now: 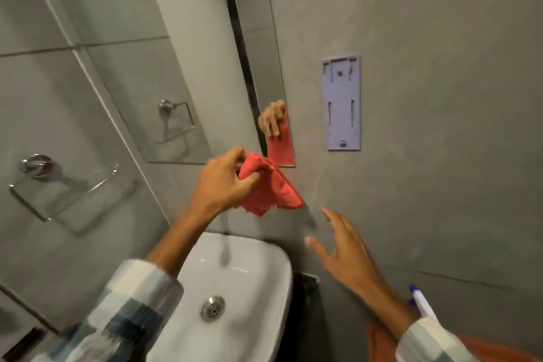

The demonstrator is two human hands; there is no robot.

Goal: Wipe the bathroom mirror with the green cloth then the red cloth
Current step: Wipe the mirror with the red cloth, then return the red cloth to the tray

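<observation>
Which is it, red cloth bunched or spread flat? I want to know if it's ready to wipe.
Bunched: the red cloth hangs crumpled from the left hand.

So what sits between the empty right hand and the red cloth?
Nothing: the head view shows only bare grey wall between the open right hand and the red cloth.

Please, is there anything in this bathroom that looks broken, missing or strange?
One thing stands out: a lilac mounting plate on the wall right of the mirror is bare, with open slots and screws, as if its fitting is missing. The left hand holds the red cloth. Nothing looks spilled.
</observation>
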